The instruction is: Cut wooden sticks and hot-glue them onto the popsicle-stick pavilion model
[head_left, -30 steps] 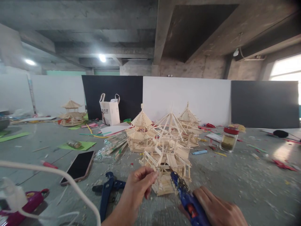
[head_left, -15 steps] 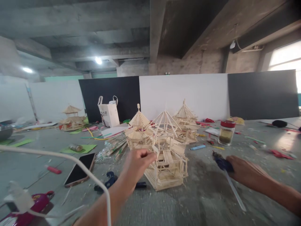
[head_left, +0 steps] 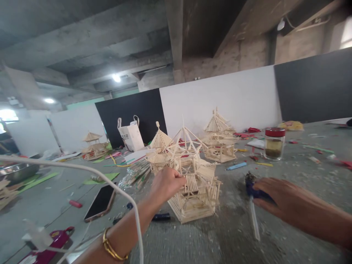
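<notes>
A white bag [head_left: 132, 139] stands before a black panel [head_left: 148, 110] — a phone (lying flat) [head_left: 100, 202], a red-lidded jar [head_left: 274, 145] well apart.

Pretty raw space tbh: grey concrete ceiling [head_left: 82, 40] with a chunky beam [head_left: 174, 36] running down the top middle. Two lamps glow left of centre, one brighter [head_left: 116, 77], one further left [head_left: 49, 100], and a bulb [head_left: 281, 24] hangs upper right. The window [head_left: 347, 35] at the right edge is blown out white (the left-edge glare [head_left: 8, 115] is too blurry to call). Blotchy brownish wall [head_left: 255, 55], then white [head_left: 79, 126], black [head_left: 148, 106], white [head_left: 220, 95] and dark grey panels [head_left: 316, 86] behind a dusty grey table [head_left: 170, 245].
</notes>
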Demonstrator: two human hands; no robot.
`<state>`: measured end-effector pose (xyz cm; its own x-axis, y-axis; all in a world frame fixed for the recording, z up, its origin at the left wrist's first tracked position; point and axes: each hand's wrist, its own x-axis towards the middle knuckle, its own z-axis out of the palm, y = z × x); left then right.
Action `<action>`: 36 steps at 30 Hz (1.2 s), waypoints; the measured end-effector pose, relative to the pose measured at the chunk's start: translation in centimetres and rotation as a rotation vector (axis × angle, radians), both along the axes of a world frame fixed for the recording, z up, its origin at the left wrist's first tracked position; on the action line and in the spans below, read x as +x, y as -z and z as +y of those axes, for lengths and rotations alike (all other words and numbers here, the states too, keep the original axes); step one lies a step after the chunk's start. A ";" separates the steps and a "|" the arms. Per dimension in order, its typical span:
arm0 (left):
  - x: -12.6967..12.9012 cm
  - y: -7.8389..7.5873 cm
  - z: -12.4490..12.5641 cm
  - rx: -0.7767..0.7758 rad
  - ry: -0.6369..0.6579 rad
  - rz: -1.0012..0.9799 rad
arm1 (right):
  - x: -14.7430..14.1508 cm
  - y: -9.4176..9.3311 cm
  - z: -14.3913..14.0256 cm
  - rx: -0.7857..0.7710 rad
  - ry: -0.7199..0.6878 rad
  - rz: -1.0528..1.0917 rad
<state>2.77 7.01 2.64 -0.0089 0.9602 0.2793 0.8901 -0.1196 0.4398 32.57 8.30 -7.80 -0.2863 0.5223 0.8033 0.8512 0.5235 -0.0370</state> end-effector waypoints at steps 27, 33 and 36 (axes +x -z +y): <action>-0.2 0.1 0.7 -0.014 0.029 0.170 | 0.1 4.3 -3.7 -0.011 -0.064 -0.262; -0.1 -0.1 0.6 -0.013 0.022 0.191 | 0.3 5.3 -3.6 0.048 -0.015 -0.306; 0.0 -0.1 0.7 -0.019 0.016 0.193 | 0.6 5.9 -3.6 0.052 0.005 -0.362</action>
<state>2.76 7.69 2.72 0.0586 0.9648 0.2565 0.9562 -0.1281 0.2632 33.16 4.68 -13.70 -0.5545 0.4854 0.6759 0.8067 0.5129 0.2935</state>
